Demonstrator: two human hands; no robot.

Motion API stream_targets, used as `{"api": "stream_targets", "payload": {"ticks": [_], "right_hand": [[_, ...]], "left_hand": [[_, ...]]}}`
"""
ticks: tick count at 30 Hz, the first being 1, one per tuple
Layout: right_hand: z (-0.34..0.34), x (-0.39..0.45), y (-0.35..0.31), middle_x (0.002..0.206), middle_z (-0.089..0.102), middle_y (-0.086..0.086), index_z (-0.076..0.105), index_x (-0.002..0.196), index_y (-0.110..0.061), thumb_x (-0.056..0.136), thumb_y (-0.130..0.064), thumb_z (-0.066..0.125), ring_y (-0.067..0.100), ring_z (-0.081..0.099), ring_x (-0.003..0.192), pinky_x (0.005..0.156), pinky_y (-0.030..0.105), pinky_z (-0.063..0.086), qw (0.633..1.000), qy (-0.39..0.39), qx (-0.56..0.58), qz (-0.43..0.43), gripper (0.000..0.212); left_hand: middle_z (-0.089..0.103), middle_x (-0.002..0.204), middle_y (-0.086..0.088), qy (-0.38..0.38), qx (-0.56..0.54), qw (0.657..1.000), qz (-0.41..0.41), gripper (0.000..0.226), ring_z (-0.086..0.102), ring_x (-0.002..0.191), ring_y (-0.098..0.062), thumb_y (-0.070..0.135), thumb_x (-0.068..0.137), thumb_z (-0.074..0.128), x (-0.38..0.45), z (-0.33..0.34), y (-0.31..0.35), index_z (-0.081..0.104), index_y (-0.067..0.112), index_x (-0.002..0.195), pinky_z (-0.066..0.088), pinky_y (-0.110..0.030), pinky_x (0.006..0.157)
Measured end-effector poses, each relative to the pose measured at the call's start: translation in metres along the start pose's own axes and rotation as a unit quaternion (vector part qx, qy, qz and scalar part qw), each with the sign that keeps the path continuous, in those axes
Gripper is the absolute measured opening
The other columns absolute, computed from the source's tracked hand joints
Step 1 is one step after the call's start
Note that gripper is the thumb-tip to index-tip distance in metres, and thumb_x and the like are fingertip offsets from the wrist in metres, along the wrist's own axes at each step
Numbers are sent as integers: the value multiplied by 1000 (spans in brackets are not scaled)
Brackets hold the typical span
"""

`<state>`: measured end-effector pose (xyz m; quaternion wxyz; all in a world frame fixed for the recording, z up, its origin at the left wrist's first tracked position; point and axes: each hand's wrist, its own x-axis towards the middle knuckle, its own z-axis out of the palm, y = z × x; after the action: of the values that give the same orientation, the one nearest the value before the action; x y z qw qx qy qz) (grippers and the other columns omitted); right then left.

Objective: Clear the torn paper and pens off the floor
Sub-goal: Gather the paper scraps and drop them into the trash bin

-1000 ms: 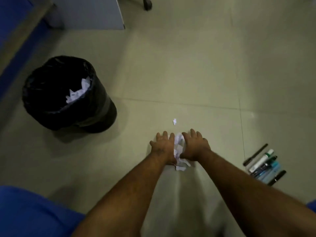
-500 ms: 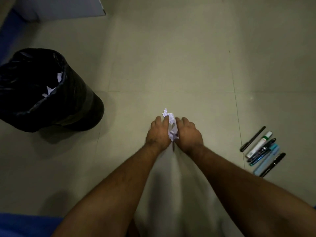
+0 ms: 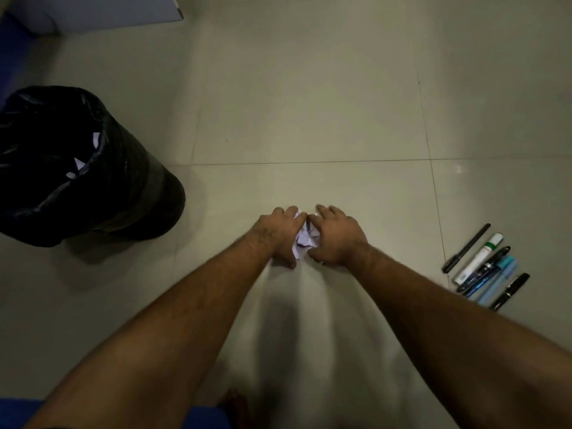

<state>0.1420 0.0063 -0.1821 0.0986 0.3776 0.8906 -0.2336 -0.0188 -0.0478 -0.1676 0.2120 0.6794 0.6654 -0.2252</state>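
A small heap of torn white paper (image 3: 304,239) lies on the pale tiled floor, pressed between my two hands. My left hand (image 3: 278,235) cups it from the left and my right hand (image 3: 335,238) from the right, fingers curled around the scraps. Most of the paper is hidden under my palms. Several pens and markers (image 3: 484,267) lie side by side on the floor to the right, about an arm's width from my right hand.
A black bin (image 3: 102,181) with a black liner stands at the left, with white scraps inside. A pale cabinet base (image 3: 108,10) sits at the top left. Blue cloth shows at the bottom edge.
My hands have swept forward and closed together, taking in the single loose scrap that lay ahead. The view has shifted, so the bin sits further left.
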Motion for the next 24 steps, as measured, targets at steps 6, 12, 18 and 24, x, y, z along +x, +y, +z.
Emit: {"api": "stream_targets", "payload": {"ticks": [6,12,18,24], "right_hand": [[17,-27,2,141,44,5,26,152,-24,69,-47,71,30,50,116,81,38,48,997,25,-36,66,97],[11,-11,-8,125,44,16,31,150,-21,85,-37,65,38,59,98,79,40,51,990,29,65,121,75],[10,1,-22,115,55,14,60,114,-14,90,-27,57,34,64,88,72,33,48,987,42,112,108,27],[16,-2,-26,107,64,14,67,103,-10,90,-21,57,34,64,95,78,32,47,983,41,129,125,20]], "left_hand": [[16,158,-13,43,-7,999,-20,106,45,121,-33,29,73,73,-21,14,4,6,23,155,53,-41,81],[26,152,-15,27,-22,999,-20,92,46,115,-38,37,81,72,-9,1,19,17,23,154,51,-41,87],[44,130,-14,62,-108,992,-24,61,52,110,-34,29,88,62,-13,-5,34,39,14,143,48,-39,86],[58,107,-13,105,-235,961,-97,19,61,95,-31,22,89,60,-13,8,31,67,10,103,45,-31,75]]}}
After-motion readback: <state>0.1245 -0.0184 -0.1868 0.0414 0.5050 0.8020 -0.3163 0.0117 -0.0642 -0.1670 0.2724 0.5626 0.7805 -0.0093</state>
